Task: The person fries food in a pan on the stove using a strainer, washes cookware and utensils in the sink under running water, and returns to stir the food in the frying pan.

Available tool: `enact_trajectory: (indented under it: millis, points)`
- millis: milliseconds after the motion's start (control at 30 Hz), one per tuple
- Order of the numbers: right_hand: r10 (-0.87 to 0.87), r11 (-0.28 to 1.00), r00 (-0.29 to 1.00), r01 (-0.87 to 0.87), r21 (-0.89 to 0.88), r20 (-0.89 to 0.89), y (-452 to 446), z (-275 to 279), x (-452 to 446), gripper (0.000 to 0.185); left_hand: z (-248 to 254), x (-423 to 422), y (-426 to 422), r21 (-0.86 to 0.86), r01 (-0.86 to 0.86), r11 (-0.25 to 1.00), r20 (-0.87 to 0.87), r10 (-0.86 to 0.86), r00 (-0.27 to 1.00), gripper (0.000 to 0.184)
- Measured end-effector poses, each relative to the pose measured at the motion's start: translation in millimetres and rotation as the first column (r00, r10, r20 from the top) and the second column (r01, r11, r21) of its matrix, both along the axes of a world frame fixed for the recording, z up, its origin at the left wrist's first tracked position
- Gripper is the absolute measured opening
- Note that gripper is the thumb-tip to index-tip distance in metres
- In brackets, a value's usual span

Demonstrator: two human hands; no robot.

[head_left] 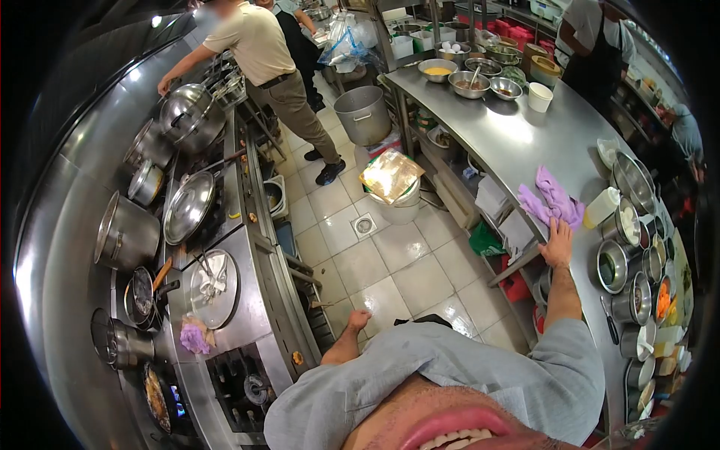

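Observation:
My right hand (556,244) reaches to the steel counter on the right, its fingers on a crumpled purple cloth (555,201) near the counter's edge. The fingertips go into the folds and are partly hidden. My left hand (360,320) hangs low over the tiled floor, fingers curled into a loose fist, with nothing visible in it. Beside the cloth stands a squeeze bottle (601,208) with pale contents. Steel bowls (612,266) with ingredients crowd the counter's right side, and a black-handled knife (609,320) lies by them.
A stove line (259,300) with pots runs along the left; a pan (156,397) sits near a blue flame. Ahead, a person (259,52) reaches to a large steel pot (192,118). A foil-topped bucket (396,202) and a big pot (363,116) stand on the floor.

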State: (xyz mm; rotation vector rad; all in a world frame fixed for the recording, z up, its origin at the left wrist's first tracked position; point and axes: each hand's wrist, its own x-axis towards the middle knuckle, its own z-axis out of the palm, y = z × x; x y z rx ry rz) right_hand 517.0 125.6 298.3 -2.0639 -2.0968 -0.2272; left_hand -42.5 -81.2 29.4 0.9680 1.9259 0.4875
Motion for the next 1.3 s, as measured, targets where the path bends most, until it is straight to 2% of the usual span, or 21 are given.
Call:
enact_trajectory:
  millis: [67,167,267,400,500,567,700,767,967,1067,1300]
  points:
    - [-0.002,1.0,1.0,0.002,0.018,0.001,3,0,0,0.083,12,7,2,-0.027,-0.013,1.0,0.008,0.013,1.0,0.028]
    - [-0.003,1.0,1.0,0.003,0.02,0.009,-3,-1,-1,0.083,-4,2,4,-0.009,0.006,1.0,-0.055,-0.006,0.998,0.028]
    - [-0.008,1.0,1.0,0.008,0.007,0.015,-5,1,-2,0.083,-12,2,4,0.016,0.013,1.0,-0.003,-0.013,1.0,0.028]
    - [-0.006,1.0,1.0,0.006,-0.006,0.017,0,2,-1,0.083,-14,1,7,0.05,0.074,0.996,-0.021,-0.073,0.997,0.03]
    - [-0.008,1.0,1.0,0.008,0.003,0.013,-1,0,-1,0.084,-3,1,11,-0.058,0.04,0.998,0.022,-0.039,0.999,0.037]
    - [-0.018,1.0,1.0,0.018,-0.01,0.015,-1,0,-2,0.083,5,3,15,-0.109,-0.052,0.993,-0.032,0.049,0.998,0.049]
    - [-0.009,1.0,1.0,0.009,-0.003,0.004,0,-2,1,0.083,7,7,19,-0.098,-0.097,0.99,-0.011,0.096,0.995,0.057]
    - [-0.001,1.0,1.0,0.001,-0.001,0.002,0,-5,2,0.084,1,9,19,-0.064,-0.033,0.997,-0.1,0.026,0.995,0.06]
    - [0.007,1.0,1.0,-0.007,-0.013,-0.026,2,-8,3,0.084,16,17,28,-0.069,0.12,0.99,-0.114,-0.127,0.985,0.051]
    - [-0.011,1.0,1.0,0.011,-0.022,-0.007,2,-5,0,0.084,13,22,36,-0.02,0.097,0.995,-0.051,-0.098,0.994,0.046]
    - [-0.01,1.0,1.0,0.01,-0.012,0.001,2,-3,-1,0.084,4,32,48,-0.033,0.153,0.988,-0.054,-0.154,0.987,0.04]
